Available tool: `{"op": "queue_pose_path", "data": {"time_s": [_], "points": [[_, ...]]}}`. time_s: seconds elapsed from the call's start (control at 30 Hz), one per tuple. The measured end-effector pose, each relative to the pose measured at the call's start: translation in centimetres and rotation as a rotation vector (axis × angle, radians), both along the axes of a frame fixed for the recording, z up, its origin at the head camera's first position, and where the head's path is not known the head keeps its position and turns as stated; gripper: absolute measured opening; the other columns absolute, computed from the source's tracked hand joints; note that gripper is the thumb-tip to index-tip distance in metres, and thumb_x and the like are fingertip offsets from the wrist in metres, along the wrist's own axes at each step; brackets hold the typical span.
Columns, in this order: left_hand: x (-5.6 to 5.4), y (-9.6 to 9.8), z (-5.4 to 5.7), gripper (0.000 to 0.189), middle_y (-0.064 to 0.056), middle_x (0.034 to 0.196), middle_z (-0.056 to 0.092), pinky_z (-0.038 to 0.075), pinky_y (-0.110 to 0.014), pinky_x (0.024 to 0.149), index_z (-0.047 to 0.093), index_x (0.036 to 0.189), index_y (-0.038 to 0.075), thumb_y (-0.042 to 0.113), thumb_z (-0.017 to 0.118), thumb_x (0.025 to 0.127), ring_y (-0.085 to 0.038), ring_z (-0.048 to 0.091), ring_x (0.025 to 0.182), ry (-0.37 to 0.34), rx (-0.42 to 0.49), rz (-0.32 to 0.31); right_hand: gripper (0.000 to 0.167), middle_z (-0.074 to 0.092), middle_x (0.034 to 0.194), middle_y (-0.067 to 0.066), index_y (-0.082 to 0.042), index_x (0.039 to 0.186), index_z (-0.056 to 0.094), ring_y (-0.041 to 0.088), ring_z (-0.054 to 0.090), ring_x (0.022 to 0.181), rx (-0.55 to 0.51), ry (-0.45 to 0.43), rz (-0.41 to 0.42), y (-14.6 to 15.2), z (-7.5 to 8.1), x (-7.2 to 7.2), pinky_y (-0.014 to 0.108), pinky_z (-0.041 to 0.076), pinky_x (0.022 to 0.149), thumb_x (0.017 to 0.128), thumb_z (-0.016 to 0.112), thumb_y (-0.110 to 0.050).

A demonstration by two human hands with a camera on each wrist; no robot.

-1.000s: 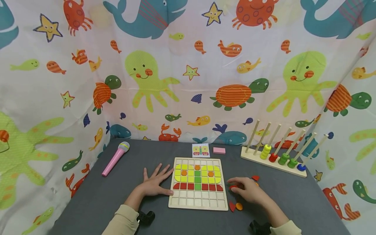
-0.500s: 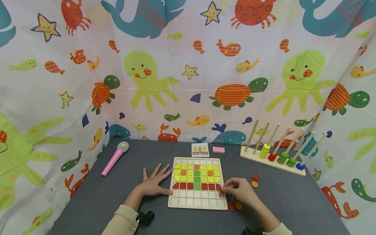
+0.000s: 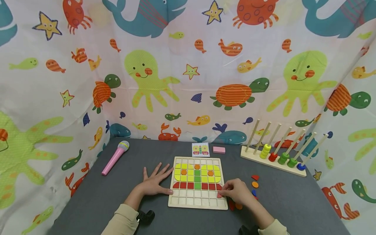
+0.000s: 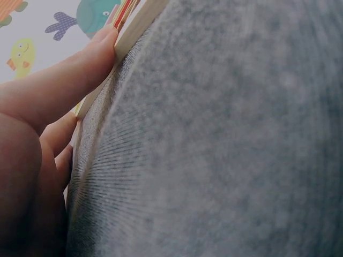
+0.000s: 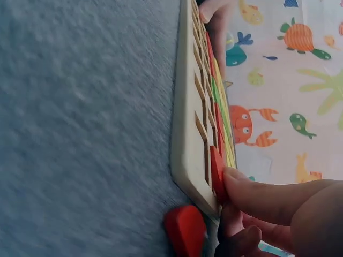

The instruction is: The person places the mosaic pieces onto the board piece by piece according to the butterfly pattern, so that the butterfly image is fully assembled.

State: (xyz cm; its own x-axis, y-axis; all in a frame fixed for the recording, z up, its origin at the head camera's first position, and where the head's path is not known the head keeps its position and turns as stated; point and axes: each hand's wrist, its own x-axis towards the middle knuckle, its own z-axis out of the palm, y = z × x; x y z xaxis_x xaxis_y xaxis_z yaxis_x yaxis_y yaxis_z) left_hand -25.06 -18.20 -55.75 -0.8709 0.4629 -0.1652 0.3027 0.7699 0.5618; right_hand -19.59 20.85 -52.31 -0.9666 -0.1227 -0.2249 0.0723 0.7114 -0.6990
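Observation:
A wooden grid board (image 3: 194, 203) lies on the dark table, its upper rows filled with yellow, orange, green and red pieces. My left hand (image 3: 154, 183) is spread flat at the board's left side, the thumb touching its edge. In the left wrist view the thumb (image 4: 80, 75) rests against the wooden rim. My right hand (image 3: 238, 191) pinches a red piece (image 5: 217, 174) between thumb and fingers at the right end of the row under the red one. Another red piece (image 5: 185, 227) lies on the table just off the board's corner.
Loose pieces lie right of the board, among them a red triangle (image 3: 255, 177) and an orange disc (image 3: 255, 184). Behind the board are a pattern card (image 3: 200, 149) and a pink block (image 3: 219, 149). A toy microphone (image 3: 116, 157) lies left, a peg stacker (image 3: 274, 161) right.
My right hand has picked up a red piece from beside the board and moved left with it to the board's right edge. The left hand stays in place.

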Motion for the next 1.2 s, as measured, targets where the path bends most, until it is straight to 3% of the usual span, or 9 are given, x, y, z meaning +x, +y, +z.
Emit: {"op": "queue_pose_path", "data": {"time_s": [0.33,0.4,0.57,0.73,0.83,1.03,1.2], "points": [[0.1,0.1,0.2,0.107,0.003,0.171,0.014,-0.028,-0.074,0.103,0.024,0.161,0.034,0.073,0.072,0.075,-0.034,-0.006,0.157,-0.013,-0.024,0.01,0.018,0.062,0.07,-0.003,-0.014,0.079,0.075,0.015,0.052,0.067,0.005,-0.017,0.19,1.0,0.5,-1.6,0.026,0.038,0.056,0.084,0.083,-0.028],[0.0,0.1,0.1,0.107,0.007,0.17,0.014,-0.029,-0.073,0.104,0.024,0.161,0.037,0.075,0.072,0.074,-0.031,-0.007,0.158,-0.012,-0.029,0.019,0.021,0.06,0.069,-0.002,-0.013,0.078,0.071,0.015,0.051,0.066,0.007,-0.003,0.161,0.6,0.3,-1.8,0.025,0.038,0.055,0.081,0.086,-0.028],[0.0,0.1,0.1,0.106,0.005,0.17,0.015,-0.027,-0.075,0.104,0.025,0.161,0.036,0.074,0.072,0.074,-0.033,-0.006,0.158,0.0,-0.027,0.017,0.04,0.052,0.067,0.002,-0.012,0.077,0.06,0.018,0.048,0.063,0.051,0.041,-0.011,0.2,-0.5,-2.0,0.028,0.035,0.054,0.07,0.093,-0.032],[0.0,0.1,0.4,0.106,0.003,0.17,0.015,-0.026,-0.075,0.104,0.024,0.161,0.033,0.072,0.072,0.075,-0.034,-0.005,0.158,-0.008,-0.026,0.015,0.038,0.051,0.065,0.002,-0.012,0.074,0.059,0.018,0.047,0.06,0.058,0.076,-0.07,1.4,0.0,-1.8,0.028,0.034,0.052,0.074,0.091,-0.033],[0.1,0.2,0.5,0.106,0.005,0.17,0.015,-0.026,-0.075,0.104,0.024,0.161,0.035,0.073,0.072,0.075,-0.033,-0.005,0.158,-0.002,-0.03,0.013,0.03,0.054,0.069,0.0,-0.013,0.078,0.063,0.017,0.049,0.064,0.038,0.066,0.012,2.8,0.6,-1.4,0.027,0.037,0.055,0.079,0.087,-0.032],[0.0,0.2,0.5,0.105,0.005,0.17,0.015,-0.025,-0.076,0.104,0.024,0.161,0.036,0.074,0.071,0.075,-0.034,-0.005,0.158,0.001,-0.036,0.011,0.026,0.062,0.073,-0.001,-0.01,0.091,0.071,0.013,0.054,0.065,-0.043,-0.078,0.321,5.8,1.4,-0.4,0.025,0.043,0.056,0.08,0.087,-0.027],[0.0,0.2,0.3,0.105,0.007,0.17,0.015,-0.026,-0.076,0.104,0.024,0.161,0.037,0.074,0.071,0.075,-0.033,-0.006,0.158,-0.004,-0.043,0.016,0.028,0.06,0.073,-0.002,-0.01,0.093,0.072,0.01,0.053,0.065,-0.086,-0.16,0.428,6.7,1.1,0.1,0.023,0.042,0.056,0.076,0.09,-0.021]]}}
